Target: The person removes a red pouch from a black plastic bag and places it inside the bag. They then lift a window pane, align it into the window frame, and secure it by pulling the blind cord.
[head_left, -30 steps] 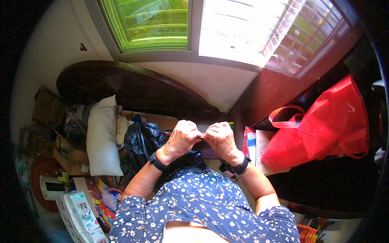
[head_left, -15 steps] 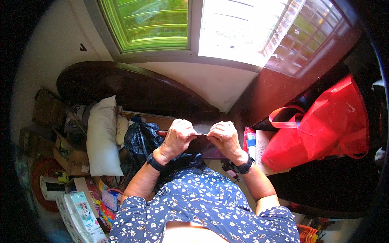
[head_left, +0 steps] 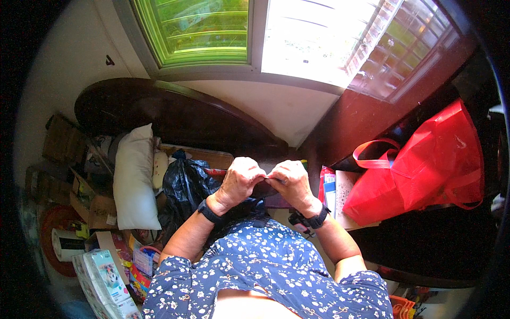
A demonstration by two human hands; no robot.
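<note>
Left hand point(head_left: 241, 178), right hand point(head_left: 291, 179): closer together than half-second ago, both pinching thin dark sheet point(head_left: 261, 189); edge apparently slacker. Black plastic bag point(head_left: 183, 179): left of left hand.

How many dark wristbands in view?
2: left wristband around the wrist of the left hand, right wristband around the wrist of the right hand. Others could be hidden.

Left of the fingers point(head_left: 289, 173), a crinkled, glossy plastic sack point(head_left: 185, 183); farther left, a smooth, matt cloth pillow point(head_left: 134, 183). Beyond the fingers, a polished wooden headboard point(head_left: 159, 109). Right, a smooth, shiny bag point(head_left: 425, 170); below, a cloth shirt point(head_left: 276, 266).
</note>
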